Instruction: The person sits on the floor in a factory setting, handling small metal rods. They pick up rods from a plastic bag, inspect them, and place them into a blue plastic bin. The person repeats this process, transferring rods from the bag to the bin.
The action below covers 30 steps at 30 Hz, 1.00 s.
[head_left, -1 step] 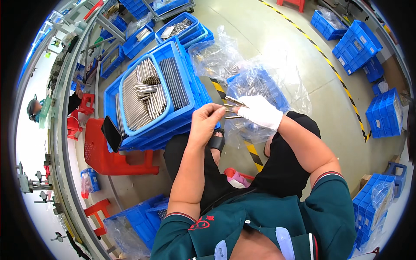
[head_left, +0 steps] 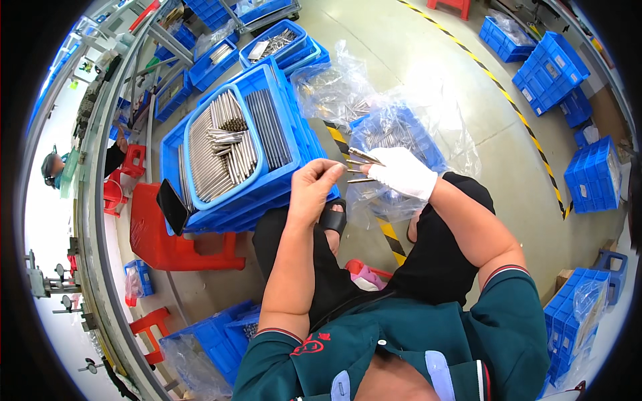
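My right hand [head_left: 402, 172], in a white glove, is closed round several slender, shiny metal rods [head_left: 365, 158]. Their ends fan out to the left past the fingertips. Just left of them is my bare left hand [head_left: 311, 190], its thumb and forefinger pinched close together. Whether anything small sits in that pinch cannot be made out. Beneath the gloved hand, a blue crate [head_left: 431, 148] lined with clear plastic holds more loose rods [head_left: 394, 132]. To the left, a light-blue tray [head_left: 190, 158] is filled with rows of similar rods [head_left: 208, 155], a few lying crosswise on top.
Stacked blue crates [head_left: 304, 148] carry the tray, beside a bundle of dark rods [head_left: 269, 128]. A black flat object [head_left: 173, 208] leans at their corner near a red stool [head_left: 155, 230]. More blue crates [head_left: 551, 72] line the right. Another person [head_left: 63, 167] is at far left.
My left hand has shifted slightly left, away from the rod ends. The gloved right hand stays almost in place with its rods.
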Each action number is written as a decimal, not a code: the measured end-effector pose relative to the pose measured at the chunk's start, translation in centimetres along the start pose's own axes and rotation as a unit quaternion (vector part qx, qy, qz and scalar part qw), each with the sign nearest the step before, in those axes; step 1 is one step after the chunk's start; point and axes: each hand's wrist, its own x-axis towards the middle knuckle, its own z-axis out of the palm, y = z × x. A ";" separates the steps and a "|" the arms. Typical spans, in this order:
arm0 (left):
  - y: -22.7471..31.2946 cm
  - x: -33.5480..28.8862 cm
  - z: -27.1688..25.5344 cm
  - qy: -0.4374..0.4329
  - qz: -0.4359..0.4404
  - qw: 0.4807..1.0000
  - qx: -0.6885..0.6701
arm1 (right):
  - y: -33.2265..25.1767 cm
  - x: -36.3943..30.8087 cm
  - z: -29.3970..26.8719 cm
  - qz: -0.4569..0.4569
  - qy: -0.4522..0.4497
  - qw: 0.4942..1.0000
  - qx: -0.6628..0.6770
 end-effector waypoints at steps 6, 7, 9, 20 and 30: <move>0.4 -0.3 0.4 -0.014 -0.005 0.999 -0.030 | -0.7 -0.3 -0.3 0.021 -0.039 0.999 -0.007; 0.3 -0.3 0.5 -0.019 -0.006 0.999 -0.029 | -0.9 -0.3 -0.3 0.019 -0.041 0.999 -0.005; 0.2 -0.3 0.5 -0.029 -0.008 0.999 -0.028 | -1.2 -0.4 -0.3 0.024 -0.051 0.998 -0.009; 0.2 -0.5 0.7 -0.048 -0.013 0.997 -0.052 | -0.2 -0.4 0.2 0.008 -0.051 0.999 0.015; 0.3 -0.2 0.3 -0.014 -0.016 0.995 -0.098 | -1.2 -0.7 -0.6 0.124 -0.159 0.957 0.206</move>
